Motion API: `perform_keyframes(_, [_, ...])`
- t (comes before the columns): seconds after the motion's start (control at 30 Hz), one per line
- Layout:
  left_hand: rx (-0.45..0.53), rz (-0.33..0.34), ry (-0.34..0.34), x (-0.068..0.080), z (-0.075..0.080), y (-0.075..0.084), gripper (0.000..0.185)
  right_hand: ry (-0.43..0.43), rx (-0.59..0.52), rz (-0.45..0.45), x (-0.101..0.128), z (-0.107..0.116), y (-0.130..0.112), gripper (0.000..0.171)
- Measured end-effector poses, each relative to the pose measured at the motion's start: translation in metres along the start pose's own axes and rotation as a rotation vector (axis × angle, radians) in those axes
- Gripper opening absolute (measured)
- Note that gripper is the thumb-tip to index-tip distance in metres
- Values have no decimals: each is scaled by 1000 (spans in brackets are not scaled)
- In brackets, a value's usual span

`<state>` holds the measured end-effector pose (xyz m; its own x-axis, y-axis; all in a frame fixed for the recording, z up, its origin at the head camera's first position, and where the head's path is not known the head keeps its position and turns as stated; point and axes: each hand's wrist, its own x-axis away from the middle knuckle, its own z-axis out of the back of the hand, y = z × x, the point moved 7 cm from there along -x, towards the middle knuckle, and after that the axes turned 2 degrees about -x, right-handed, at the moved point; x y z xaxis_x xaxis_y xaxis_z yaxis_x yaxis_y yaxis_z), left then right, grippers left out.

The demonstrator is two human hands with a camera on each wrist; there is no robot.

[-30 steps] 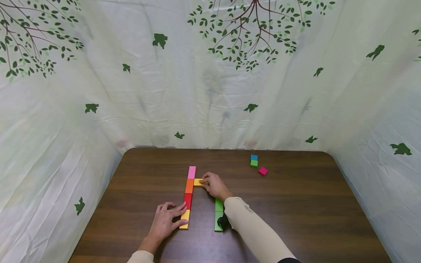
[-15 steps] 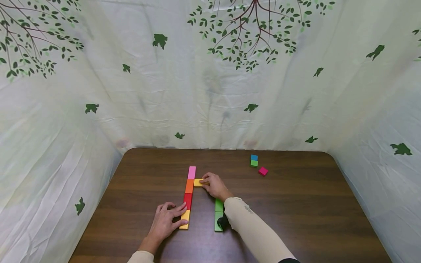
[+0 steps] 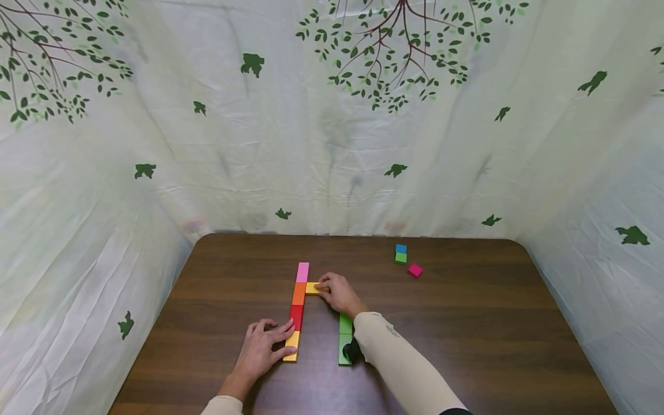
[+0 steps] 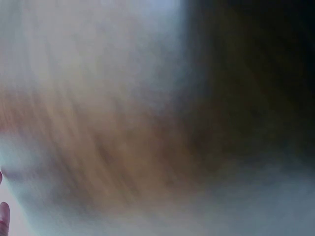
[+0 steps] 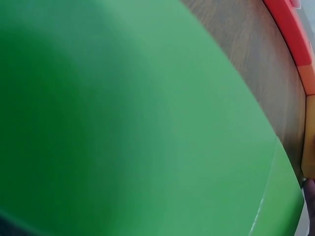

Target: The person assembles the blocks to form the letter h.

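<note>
A column of flat blocks lies on the brown table (image 3: pixel 467 323): pink (image 3: pixel 302 271), orange (image 3: pixel 298 293), red (image 3: pixel 296 316) and yellow (image 3: pixel 292 344). My left hand (image 3: pixel 261 346) rests flat beside the column, its fingertips touching the red and yellow blocks. My right hand (image 3: pixel 338 293) pinches a small yellow block (image 3: pixel 312 287) set against the orange block's right side. Two green blocks (image 3: pixel 344 339) lie in a line under my right forearm and fill the right wrist view as green blocks (image 5: pixel 123 128). The left wrist view is a blur.
At the back right of the table a blue block (image 3: pixel 401 248) touches a green one (image 3: pixel 400 257), with a magenta block (image 3: pixel 414 270) just beside them. Leaf-printed cloth (image 3: pixel 332 127) walls the table on three sides.
</note>
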<state>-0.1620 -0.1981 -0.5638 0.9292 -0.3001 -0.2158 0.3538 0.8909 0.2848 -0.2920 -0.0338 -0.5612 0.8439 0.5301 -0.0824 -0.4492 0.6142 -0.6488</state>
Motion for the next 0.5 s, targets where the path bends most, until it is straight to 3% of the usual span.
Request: perform_keyframes(0.5, [4,13,-12,0,0,0,56,-5,-14,-20,0,-2,2,22])
